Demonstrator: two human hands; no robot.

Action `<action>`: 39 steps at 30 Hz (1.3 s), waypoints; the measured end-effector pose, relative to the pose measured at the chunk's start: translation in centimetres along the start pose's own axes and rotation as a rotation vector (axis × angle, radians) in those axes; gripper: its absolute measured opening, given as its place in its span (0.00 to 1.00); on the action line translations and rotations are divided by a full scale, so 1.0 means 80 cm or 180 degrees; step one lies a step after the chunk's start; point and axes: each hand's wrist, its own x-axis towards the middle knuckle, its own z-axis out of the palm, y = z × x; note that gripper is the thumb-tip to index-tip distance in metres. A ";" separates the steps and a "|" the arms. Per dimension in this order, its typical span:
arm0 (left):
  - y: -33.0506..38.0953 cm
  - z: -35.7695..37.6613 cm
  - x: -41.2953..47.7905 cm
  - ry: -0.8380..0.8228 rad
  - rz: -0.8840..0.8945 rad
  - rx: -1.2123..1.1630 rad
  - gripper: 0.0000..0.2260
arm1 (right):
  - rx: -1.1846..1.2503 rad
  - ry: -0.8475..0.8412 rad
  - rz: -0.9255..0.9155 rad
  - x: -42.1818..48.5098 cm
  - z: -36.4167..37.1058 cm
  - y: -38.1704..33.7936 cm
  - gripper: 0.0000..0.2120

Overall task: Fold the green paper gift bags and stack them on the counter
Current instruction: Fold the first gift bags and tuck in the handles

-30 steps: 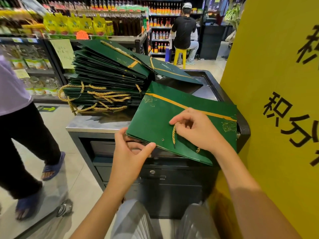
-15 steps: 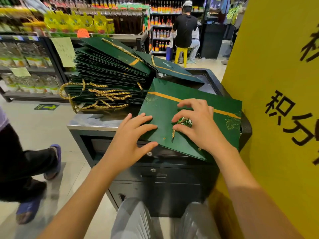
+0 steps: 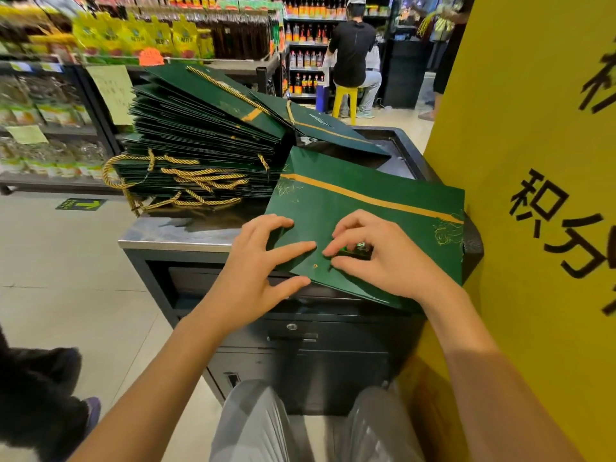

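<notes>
A flat green gift bag (image 3: 350,208) with a gold stripe lies at the near right of the counter (image 3: 160,233), its near edge hanging over the front. My left hand (image 3: 256,271) rests on the bag's left corner, fingers spread on top and thumb at the near edge. My right hand (image 3: 383,258) is curled on the bag just right of it, fingertips pinched on a small spot; the rope handle is hidden under it. A tall stack of folded green bags (image 3: 200,141) with gold rope handles stands behind on the left.
One more green bag (image 3: 320,128) leans off the stack's right side. A yellow panel (image 3: 533,128) walls off the right. A person (image 3: 353,51) sits on a yellow stool by the far shelves. Someone's dark trouser leg (image 3: 36,395) is at lower left.
My left hand moved from gripping the bag's near-left edge to lying on top of it. The gold rope handle that my right hand held has gone out of sight. The passer-by moved left.
</notes>
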 end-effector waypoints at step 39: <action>0.025 -0.007 0.021 0.0402 -0.0253 -0.0155 0.24 | 0.0726 -0.0017 0.0200 0.014 -0.016 -0.034 0.03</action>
